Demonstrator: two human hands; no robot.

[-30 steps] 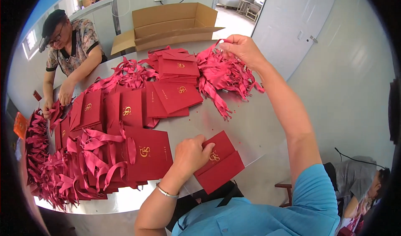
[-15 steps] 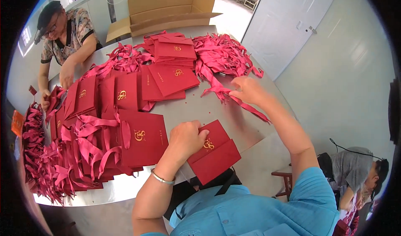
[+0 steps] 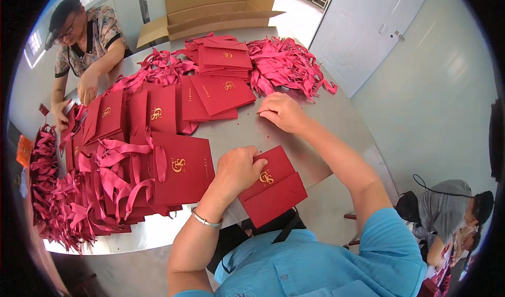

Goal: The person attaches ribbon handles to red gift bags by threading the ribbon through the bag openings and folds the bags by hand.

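The left hand [image 3: 236,168] is clamping a red bag [image 3: 276,189] by its left side, the thumb pressing on the upper face beside a gold emblem and the fingers curling in at the edge. The bag is lying flat and askew at the near edge of the table [image 3: 294,163], just in front of the blue shirt [image 3: 315,265]. A bracelet [image 3: 206,219] is encircling the left wrist. The right hand [image 3: 283,113] is hovering over or resting on the table beyond the bag, its fingers bending toward the thumb; whether they are pinching anything cannot be told. Just beyond the right hand, a ribbon pile [image 3: 289,68] is spreading over the table. To its left, a far stack [image 3: 226,60] of bags is standing beside the pile, and a middle stack [image 3: 223,97] is lying nearer, its pieces fanning out. Left of the left hand, a front row [image 3: 184,168] of bags is leaning, with pink handles [image 3: 123,178] looping over it. At the table's far left, a co-worker [image 3: 100,31] is bending over bags with both hands. An open carton [image 3: 210,10] is standing behind the far stack. At right, a second person [image 3: 447,207] is leaning forward, well apart from the table.
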